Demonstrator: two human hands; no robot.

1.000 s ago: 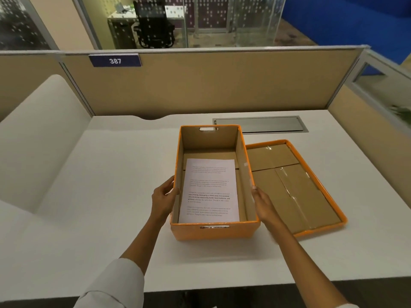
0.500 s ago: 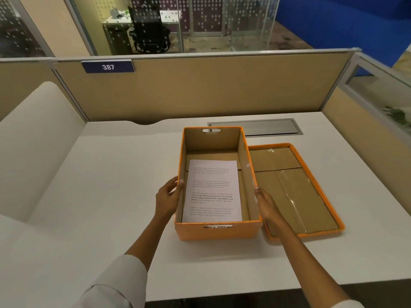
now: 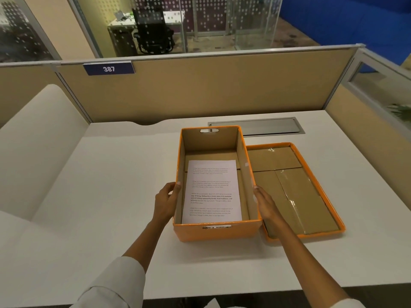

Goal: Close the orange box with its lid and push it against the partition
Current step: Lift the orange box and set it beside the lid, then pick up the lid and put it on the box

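So the box [image 3: 216,185] sits open in the middle of the frame on the desk [image 3: 111,196], paper [image 3: 213,192] flat on its floor; the lid [image 3: 295,187] lies upside down just to its right, touching or nearly touching the box wall. Left hand [image 3: 165,202] is pressed flat on the left wall, right hand [image 3: 266,206] on the right wall, fingertips at the rim; both are holding the box between them, not curled around anything else.

Stuff that could go sideways, imo: the lid is inside-up, so it needs flipping before it goes on; flip it sloppy and a corner could catch the box rim and sit crooked. The tape on the lid looks loose in spots; might snag. Push the box toward the partition [image 3: 200,92] at the top of the frame before lidding and the lid gets left behind. Also the cable tray [image 3: 266,127] sits right behind the box; its edge could catch the bottom and skew the slide.
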